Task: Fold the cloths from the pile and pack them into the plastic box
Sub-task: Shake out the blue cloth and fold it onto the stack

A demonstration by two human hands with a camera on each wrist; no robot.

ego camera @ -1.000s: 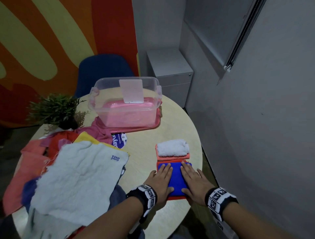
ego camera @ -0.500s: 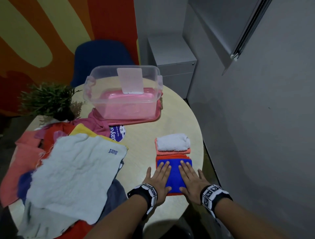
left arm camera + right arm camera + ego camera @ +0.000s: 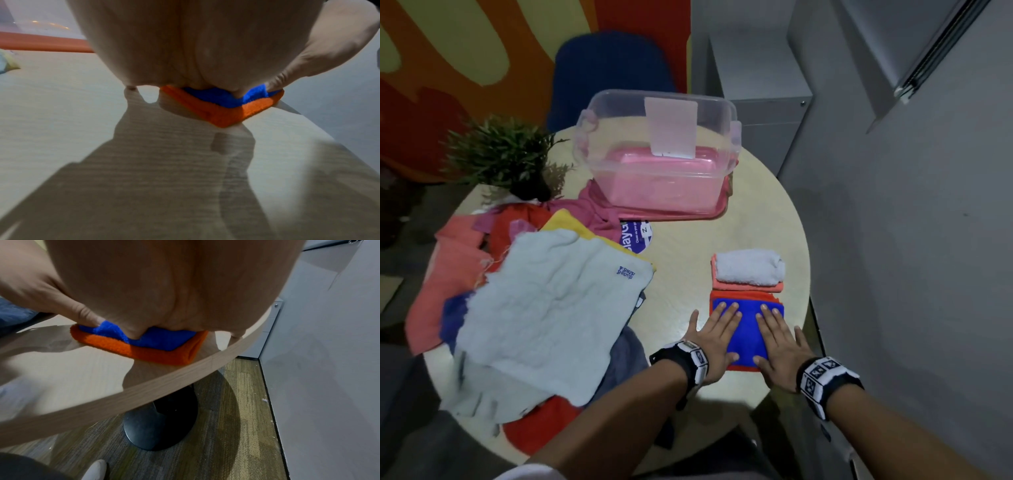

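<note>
A folded blue cloth (image 3: 749,329) (image 3: 224,97) (image 3: 156,337) lies on a folded orange cloth (image 3: 743,295) (image 3: 222,113) (image 3: 156,353) near the table's right edge. My left hand (image 3: 717,337) and right hand (image 3: 779,346) press flat on the blue cloth, fingers straight, side by side. Just beyond them a rolled white cloth (image 3: 748,267) sits on a folded salmon cloth (image 3: 746,286). The clear plastic box (image 3: 657,154) stands at the far side on a pink lid. The unfolded pile (image 3: 544,308), topped by a pale grey cloth, covers the table's left half.
A small potted plant (image 3: 506,157) stands at the far left. The round wooden table (image 3: 688,240) has its edge (image 3: 144,382) close to my right hand. A blue chair (image 3: 613,68) and a grey cabinet (image 3: 760,89) stand behind; a grey wall is at the right.
Both hands stay flat on the blue cloth, almost unmoved. The head view has tilted a little further down.
</note>
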